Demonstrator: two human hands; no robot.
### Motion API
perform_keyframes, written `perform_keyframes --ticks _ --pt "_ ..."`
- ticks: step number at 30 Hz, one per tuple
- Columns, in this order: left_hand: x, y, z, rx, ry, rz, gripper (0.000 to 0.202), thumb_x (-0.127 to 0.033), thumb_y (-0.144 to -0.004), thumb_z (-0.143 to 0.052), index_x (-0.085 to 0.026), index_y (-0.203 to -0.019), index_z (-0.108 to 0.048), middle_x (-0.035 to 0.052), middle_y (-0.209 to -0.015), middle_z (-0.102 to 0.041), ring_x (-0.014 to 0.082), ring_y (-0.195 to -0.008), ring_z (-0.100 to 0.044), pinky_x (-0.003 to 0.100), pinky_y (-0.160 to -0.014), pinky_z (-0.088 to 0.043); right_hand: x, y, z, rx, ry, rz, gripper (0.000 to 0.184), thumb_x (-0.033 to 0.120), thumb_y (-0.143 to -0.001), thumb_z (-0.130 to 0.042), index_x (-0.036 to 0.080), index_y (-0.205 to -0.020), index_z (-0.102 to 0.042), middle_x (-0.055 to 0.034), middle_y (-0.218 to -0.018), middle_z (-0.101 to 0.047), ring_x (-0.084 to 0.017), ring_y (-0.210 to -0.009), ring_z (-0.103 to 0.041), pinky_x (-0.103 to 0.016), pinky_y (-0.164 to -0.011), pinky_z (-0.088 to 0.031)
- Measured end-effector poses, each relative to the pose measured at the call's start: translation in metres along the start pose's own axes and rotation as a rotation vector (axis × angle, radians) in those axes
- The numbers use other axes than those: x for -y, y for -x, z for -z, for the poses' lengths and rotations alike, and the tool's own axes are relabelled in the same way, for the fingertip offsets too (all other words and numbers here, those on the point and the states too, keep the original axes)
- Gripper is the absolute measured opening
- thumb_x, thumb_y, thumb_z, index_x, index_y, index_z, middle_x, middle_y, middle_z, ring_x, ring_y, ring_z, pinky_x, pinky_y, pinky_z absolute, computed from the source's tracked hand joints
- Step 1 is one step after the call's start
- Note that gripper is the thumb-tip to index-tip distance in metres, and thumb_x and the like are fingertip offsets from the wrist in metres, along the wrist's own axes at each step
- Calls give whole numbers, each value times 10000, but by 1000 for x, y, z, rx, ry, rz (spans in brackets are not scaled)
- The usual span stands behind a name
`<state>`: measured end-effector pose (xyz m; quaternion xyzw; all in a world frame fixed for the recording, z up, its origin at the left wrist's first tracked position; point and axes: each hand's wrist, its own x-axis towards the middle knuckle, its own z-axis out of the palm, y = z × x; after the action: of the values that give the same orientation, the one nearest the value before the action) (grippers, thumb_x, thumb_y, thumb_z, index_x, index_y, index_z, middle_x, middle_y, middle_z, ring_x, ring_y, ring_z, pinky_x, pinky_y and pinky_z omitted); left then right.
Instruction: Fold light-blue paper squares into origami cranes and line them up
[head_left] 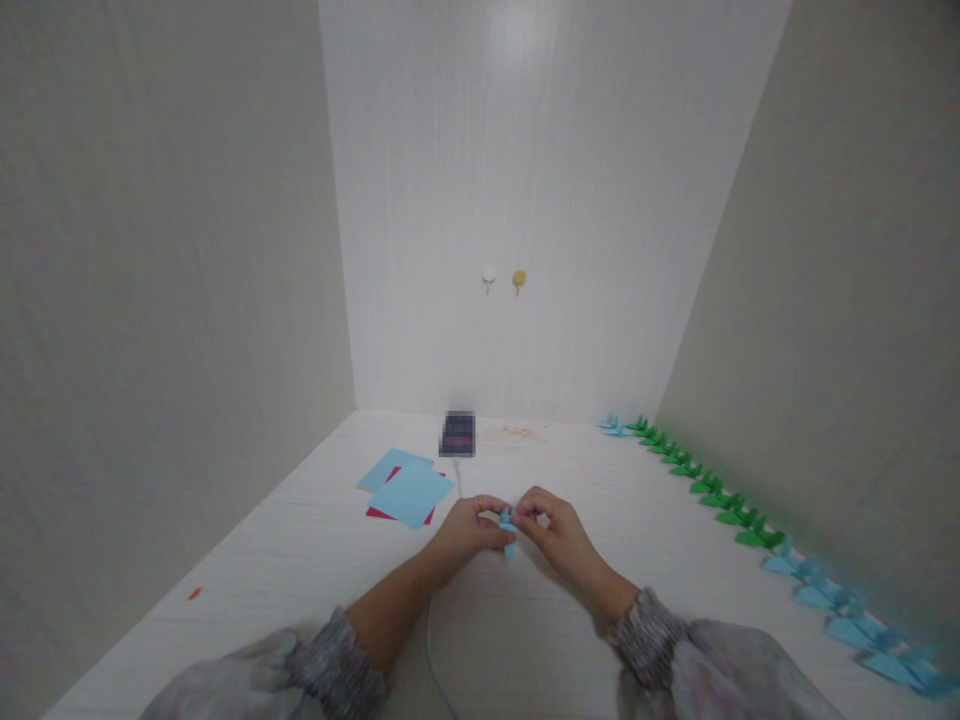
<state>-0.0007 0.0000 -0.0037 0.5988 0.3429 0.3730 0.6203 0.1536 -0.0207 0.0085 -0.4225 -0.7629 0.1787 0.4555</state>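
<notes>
Between my two hands, a small folded piece of light blue paper [509,549] is held just above the white table. My left hand [476,530] grips it from the left, thumb in front and fingers behind. From the right, my right hand [551,522] pinches its upper end between thumb and forefinger. The fingers cover much of the folded paper, so its full shape is hidden. Left of my left hand lie flat sheets, a light blue sheet [411,494] on top with red corners showing beneath it.
Folded green paper cranes [720,495] and blue paper cranes [847,610] line the right wall. A blurred dark device [458,434] with a white cable [429,640] stands at the back. Thin tan bands [519,432] lie beside it. A red scrap [195,593] is at left.
</notes>
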Motion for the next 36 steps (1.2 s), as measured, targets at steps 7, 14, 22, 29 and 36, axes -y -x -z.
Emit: perform_keyframes --ticks 7,14,22,29,36 --pt "7 -2 0 27 105 11 550 -187 -384 -729 -141 -886 -507 -24 -578 -571 102 -537 -536 238 -570 -405 3 -1 2 -46 -9 -67 136 237 -705 -527 161 -595 -549 16 -585 -495 -108 -577 -458 -213 -554 -369" --pt "7 -2 2 7 49 -66 436 -180 -411 -720 -131 -804 -539 9 -672 -587 124 -644 -550 235 -598 -411 6 -2 3 -42 -31 -88 123 221 -698 -522 162 -591 -538 17 -579 -494 -110 -576 -460 -216 -554 -370" --pt "7 -1 2 55 109 14 599 -183 -401 -729 -149 -940 -470 -11 -566 -594 134 -554 -565 257 -575 -415 4 -1 2 -42 -4 -75 116 217 -702 -520 163 -604 -551 15 -588 -502 -111 -580 -464 -216 -557 -374" --pt "4 -1 0 40 135 -42 554 -134 -362 -733 -144 -860 -493 -32 -582 -561 101 -546 -540 233 -556 -419 3 -2 2 -50 -20 -76 105 216 -698 -520 166 -609 -546 13 -590 -514 -111 -585 -472 -218 -567 -388" --pt "7 -5 2 19 77 -38 787 -112 -367 -727 -207 -1072 -389 95 -1013 -478 109 -629 -557 239 -535 -442 -5 -1 1 -110 8 -100 151 288 -712 -501 167 -639 -555 14 -564 -517 -116 -552 -467 -218 -535 -381"
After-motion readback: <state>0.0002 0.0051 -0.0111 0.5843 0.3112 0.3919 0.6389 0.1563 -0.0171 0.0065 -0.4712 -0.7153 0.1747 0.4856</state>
